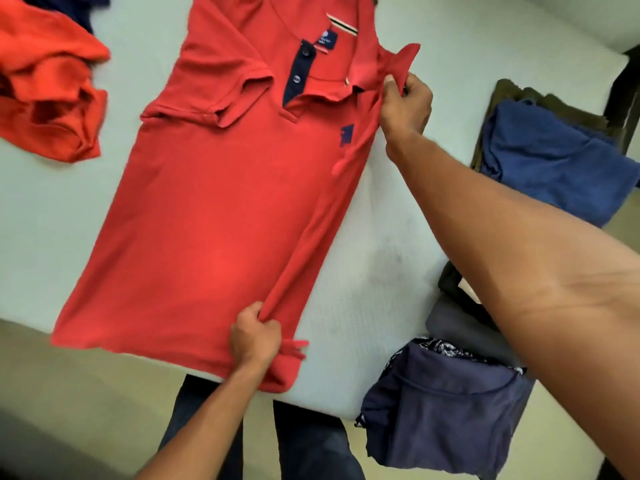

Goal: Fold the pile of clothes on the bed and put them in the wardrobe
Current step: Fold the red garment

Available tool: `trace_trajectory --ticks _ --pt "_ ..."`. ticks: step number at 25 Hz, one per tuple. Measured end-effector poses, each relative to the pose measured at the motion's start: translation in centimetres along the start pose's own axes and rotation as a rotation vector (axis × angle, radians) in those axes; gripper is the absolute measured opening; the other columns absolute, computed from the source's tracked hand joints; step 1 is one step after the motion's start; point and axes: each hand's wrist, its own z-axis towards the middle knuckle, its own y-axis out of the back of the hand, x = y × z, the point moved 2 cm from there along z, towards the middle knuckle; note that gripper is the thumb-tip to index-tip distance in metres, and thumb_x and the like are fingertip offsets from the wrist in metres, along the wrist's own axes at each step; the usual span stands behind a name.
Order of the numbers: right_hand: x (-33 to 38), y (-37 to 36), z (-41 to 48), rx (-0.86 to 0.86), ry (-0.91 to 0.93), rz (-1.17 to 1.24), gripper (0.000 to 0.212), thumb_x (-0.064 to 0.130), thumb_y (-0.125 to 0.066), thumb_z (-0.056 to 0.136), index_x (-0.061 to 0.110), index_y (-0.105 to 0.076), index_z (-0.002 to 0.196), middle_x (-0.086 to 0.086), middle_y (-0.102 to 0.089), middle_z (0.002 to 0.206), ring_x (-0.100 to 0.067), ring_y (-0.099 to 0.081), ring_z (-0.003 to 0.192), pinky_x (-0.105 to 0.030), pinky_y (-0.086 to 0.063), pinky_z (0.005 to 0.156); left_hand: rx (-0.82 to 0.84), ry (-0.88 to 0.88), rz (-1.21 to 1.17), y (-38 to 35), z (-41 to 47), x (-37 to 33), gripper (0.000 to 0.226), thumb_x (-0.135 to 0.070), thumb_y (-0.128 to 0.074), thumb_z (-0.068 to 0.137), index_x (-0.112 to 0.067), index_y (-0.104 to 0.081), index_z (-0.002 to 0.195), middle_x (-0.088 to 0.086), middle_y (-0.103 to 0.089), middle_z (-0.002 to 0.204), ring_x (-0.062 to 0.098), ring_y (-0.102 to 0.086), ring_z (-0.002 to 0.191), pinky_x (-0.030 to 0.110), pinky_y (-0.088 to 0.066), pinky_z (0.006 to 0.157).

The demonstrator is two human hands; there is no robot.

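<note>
A: Red polo [207, 202], one, flat on bed [433, 57]. Hands?
B: Left hand [254, 337] fisted on hem; right hand [405, 105] pinching sleeve edge.
A: Around it?
B: One crumpled orange garment [52, 95] left; two folded stacks right: blue-topped stack [554, 161], navy-topped stack [446, 407].

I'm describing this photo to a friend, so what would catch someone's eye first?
A red polo shirt spread flat across the middle of the bed. The right hand pinches its shoulder and the left hand grips its hem. A crumpled orange shirt lies at upper left.
</note>
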Motion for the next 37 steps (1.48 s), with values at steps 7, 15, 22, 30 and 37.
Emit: trace_trajectory --ticks 7,15,22,30,37 --pt "9.7 -12.2 -4.1 0.183 0.104 -0.031 0.026 0.021 -0.058 0.099 0.016 -0.062 0.074 0.01 -0.055 0.064 -0.003 -0.048 0.058 -0.022 -0.042 0.061 0.065 0.014 -0.004 12.5 4.5 3.1 0.03 -0.008 -0.048 0.065 -0.019 -0.07 0.082 0.003 -0.069 0.072 0.029 -0.064 0.072 0.032 -0.046 0.063" --pt "11.1 -24.7 -3.8 0.269 0.039 -0.011 0.031 0.023 -0.052 0.099 0.02 -0.052 0.068 0.009 -0.048 0.054 -0.011 -0.046 0.051 -0.034 -0.044 0.059 -0.075 0.033 -0.032 23.3 12.5 8.1 0.043 -0.017 -0.036 0.053 -0.014 -0.07 0.078 0.008 -0.068 0.069 0.028 -0.062 0.067 0.035 -0.046 0.063" --pt "12.4 -27.4 -5.8 0.387 -0.009 -0.005 0.018 0.023 -0.041 0.106 0.02 -0.057 0.113 0.0 -0.071 0.094 -0.007 -0.055 0.052 -0.019 -0.041 0.048 -0.194 -0.068 0.037 25.9 14.7 9.3 0.027 -0.018 -0.038 0.056 -0.004 -0.057 0.068 0.017 -0.051 0.059 0.028 -0.049 0.056 0.042 -0.042 0.055" --pt "9.8 -24.1 -13.4 0.123 0.231 0.053 0.03 0.012 -0.061 0.082 0.004 -0.075 0.107 0.001 -0.074 0.098 -0.001 -0.067 0.088 -0.024 -0.054 0.09 -0.179 0.119 -0.074 26.0 15.4 10.2 0.021 -0.016 -0.056 0.069 -0.018 -0.071 0.084 -0.005 -0.067 0.073 0.029 -0.066 0.08 0.034 -0.051 0.073" --pt "-4.8 -14.2 -34.4 0.025 -0.222 -0.135 0.047 0.016 -0.073 0.089 0.02 -0.059 0.134 0.0 -0.055 0.115 -0.002 -0.055 0.084 -0.019 -0.044 0.085 -0.117 -0.135 0.087 25.4 14.9 11.1 0.048 -0.035 -0.079 0.078 -0.023 -0.057 0.118 -0.001 -0.059 0.113 0.027 -0.057 0.109 0.048 -0.048 0.097"
